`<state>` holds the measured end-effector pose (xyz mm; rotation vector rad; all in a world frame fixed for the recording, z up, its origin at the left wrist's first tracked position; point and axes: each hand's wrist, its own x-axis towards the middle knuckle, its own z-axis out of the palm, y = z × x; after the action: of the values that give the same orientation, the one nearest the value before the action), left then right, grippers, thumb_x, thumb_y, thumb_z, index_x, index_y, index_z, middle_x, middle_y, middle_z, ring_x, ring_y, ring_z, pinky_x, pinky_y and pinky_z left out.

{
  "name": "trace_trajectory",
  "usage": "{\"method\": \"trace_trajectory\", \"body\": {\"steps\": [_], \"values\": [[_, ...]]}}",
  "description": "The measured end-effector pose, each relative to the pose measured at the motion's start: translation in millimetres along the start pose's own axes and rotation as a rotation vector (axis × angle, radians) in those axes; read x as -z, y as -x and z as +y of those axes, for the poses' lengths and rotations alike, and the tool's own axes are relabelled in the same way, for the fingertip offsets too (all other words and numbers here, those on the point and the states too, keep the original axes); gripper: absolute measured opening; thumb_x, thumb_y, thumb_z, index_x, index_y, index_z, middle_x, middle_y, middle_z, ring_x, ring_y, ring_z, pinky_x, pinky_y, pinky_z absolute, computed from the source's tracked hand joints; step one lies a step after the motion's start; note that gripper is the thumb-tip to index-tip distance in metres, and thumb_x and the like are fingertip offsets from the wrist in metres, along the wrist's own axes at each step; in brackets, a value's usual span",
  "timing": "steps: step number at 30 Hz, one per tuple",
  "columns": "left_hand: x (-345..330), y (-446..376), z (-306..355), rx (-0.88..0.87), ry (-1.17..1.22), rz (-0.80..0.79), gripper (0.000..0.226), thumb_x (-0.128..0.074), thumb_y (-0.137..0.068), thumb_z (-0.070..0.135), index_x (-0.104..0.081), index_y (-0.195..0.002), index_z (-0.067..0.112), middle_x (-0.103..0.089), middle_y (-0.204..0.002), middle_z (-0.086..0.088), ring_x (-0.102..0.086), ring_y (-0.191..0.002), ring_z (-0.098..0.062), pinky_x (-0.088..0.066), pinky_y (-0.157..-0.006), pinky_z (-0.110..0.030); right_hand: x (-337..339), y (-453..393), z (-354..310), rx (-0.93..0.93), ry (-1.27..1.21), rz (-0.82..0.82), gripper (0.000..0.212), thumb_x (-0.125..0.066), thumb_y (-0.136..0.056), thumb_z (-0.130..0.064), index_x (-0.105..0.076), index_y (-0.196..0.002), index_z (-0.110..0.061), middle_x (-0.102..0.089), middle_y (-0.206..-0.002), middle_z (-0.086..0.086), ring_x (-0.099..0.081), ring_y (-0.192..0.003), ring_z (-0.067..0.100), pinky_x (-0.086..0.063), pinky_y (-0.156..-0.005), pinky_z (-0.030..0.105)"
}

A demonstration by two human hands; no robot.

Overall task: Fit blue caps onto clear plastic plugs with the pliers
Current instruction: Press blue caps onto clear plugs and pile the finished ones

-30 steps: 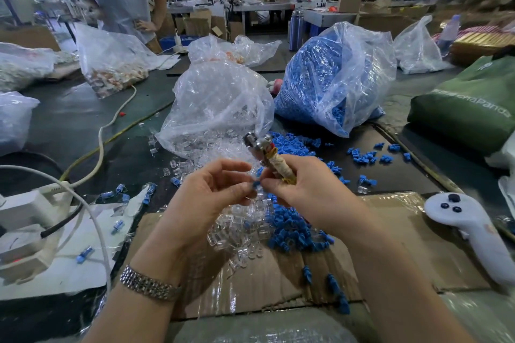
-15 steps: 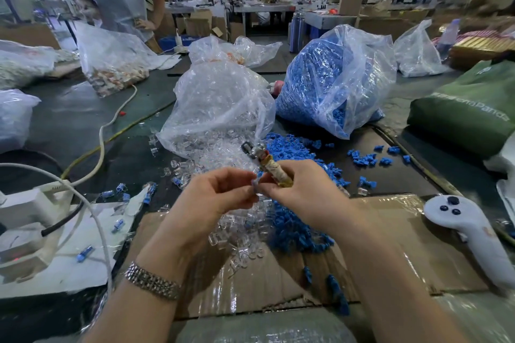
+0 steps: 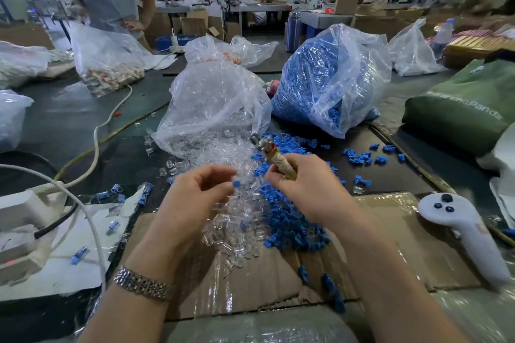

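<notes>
Fingers of our left hand (image 3: pixel 195 198) are curling loosely, pinching a small blue cap on a clear plastic plug (image 3: pixel 237 184) at their tips. Our right hand (image 3: pixel 303 186) is gripping the tape-wrapped handle of the metal pliers (image 3: pixel 274 157), nose pointing far-left. Below them, the loose clear plugs (image 3: pixel 237 234) and blue caps (image 3: pixel 292 228) are lying heaped on the brown cardboard sheet (image 3: pixel 390 253).
</notes>
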<state>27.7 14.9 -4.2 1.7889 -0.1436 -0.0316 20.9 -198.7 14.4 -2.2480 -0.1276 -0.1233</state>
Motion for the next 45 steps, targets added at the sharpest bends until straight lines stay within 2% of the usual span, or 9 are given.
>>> {"method": "trace_trajectory", "body": {"steps": [10,15,19,23,28,36,41,43,45], "values": [[14.1,-11.3,-9.3,0.118,0.544,-0.209,0.033,-0.068,-0.083,0.000,-0.076,-0.114,0.006,-0.073,-0.109,-0.014,-0.071,-0.097,-0.021,-0.057,-0.078,-0.024,1.4,-14.7,23.0,-0.167,0.433,0.107,0.020,-0.067,-0.095,-0.027,-0.053,-0.080,-0.025,-0.054,-0.076,-0.005,-0.051,-0.070,0.020,-0.036,-0.062,0.035],[15.6,-12.1,-12.0,0.160,0.549,-0.178,0.033,-0.067,-0.080,0.003,-0.078,-0.110,0.008,-0.074,-0.101,-0.010,-0.069,-0.087,-0.014,-0.057,-0.070,-0.022,-8.1,-19.2,27.2,-0.232,0.546,0.025,0.012,-0.068,-0.092,-0.027,-0.057,-0.093,-0.022,-0.060,-0.094,0.003,-0.054,-0.084,0.026,-0.043,-0.069,0.035],[6.6,-9.1,-7.2,0.136,0.460,-0.148,0.030,-0.070,-0.077,0.005,-0.079,-0.106,0.010,-0.076,-0.106,-0.013,-0.072,-0.092,-0.020,-0.057,-0.073,-0.022,-5.8,-14.7,20.7,-0.116,0.366,0.099,0.016,-0.069,-0.094,-0.031,-0.059,-0.085,-0.022,-0.062,-0.083,-0.002,-0.059,-0.080,0.023,-0.044,-0.066,0.035],[-9.6,-4.5,-2.7,0.086,0.349,-0.094,0.033,-0.075,-0.071,0.008,-0.076,-0.105,0.007,-0.078,-0.100,-0.014,-0.075,-0.092,-0.024,-0.059,-0.079,-0.023,-9.4,-1.9,-1.3,0.055,0.083,0.019,0.020,-0.076,-0.092,-0.034,-0.065,-0.077,-0.026,-0.060,-0.066,-0.010,-0.052,-0.059,0.001,-0.040,-0.054,0.014],[-12.5,-5.1,-1.0,0.066,0.335,-0.104,0.026,-0.076,-0.073,0.009,-0.080,-0.098,0.013,-0.078,-0.101,-0.013,-0.075,-0.094,-0.025,-0.059,-0.081,-0.024,-13.7,4.0,-10.2,0.133,0.051,-0.027,0.013,-0.073,-0.094,-0.030,-0.071,-0.087,-0.019,-0.064,-0.072,-0.004,-0.054,-0.064,0.011,-0.044,-0.061,0.029],[-12.4,1.0,5.4,0.057,0.252,-0.137,0.022,-0.075,-0.071,0.015,-0.082,-0.091,0.022,-0.079,-0.096,-0.007,-0.076,-0.088,-0.020,-0.059,-0.080,-0.025,-13.2,5.7,-12.2,0.152,0.135,-0.063,0.006,-0.069,-0.095,-0.021,-0.068,-0.090,-0.019,-0.060,-0.073,-0.006,-0.050,-0.063,0.008,-0.038,-0.058,0.029],[16.4,0.2,3.5,0.039,-0.213,0.302,0.015,-0.072,-0.090,0.008,-0.075,-0.100,0.019,-0.075,-0.090,0.002,-0.068,-0.078,-0.006,-0.054,-0.074,-0.023,-1.3,-5.1,4.3,-0.053,0.276,0.047,0.010,-0.064,-0.098,-0.029,-0.062,-0.092,-0.022,-0.061,-0.083,-0.005,-0.056,-0.074,0.016,-0.037,-0.060,0.033],[28.3,-3.6,0.7,0.020,-0.446,0.523,0.018,-0.070,-0.091,0.006,-0.076,-0.102,0.020,-0.070,-0.106,-0.002,-0.064,-0.087,-0.012,-0.051,-0.076,-0.029,3.1,-11.3,16.6,-0.160,0.440,0.084,0.008,-0.061,-0.098,-0.025,-0.059,-0.093,-0.019,-0.060,-0.087,0.001,-0.056,-0.080,0.025,-0.038,-0.064,0.034],[30.0,-5.3,-1.6,-0.006,-0.574,0.561,0.021,-0.069,-0.090,0.007,-0.076,-0.103,0.022,-0.065,-0.112,-0.004,-0.062,-0.095,-0.019,-0.053,-0.081,-0.038,1.9,-15.5,24.4,-0.241,0.513,0.063,0.007,-0.062,-0.097,-0.020,-0.057,-0.093,-0.016,-0.058,-0.088,0.003,-0.054,-0.078,0.027,-0.039,-0.065,0.035]]}}
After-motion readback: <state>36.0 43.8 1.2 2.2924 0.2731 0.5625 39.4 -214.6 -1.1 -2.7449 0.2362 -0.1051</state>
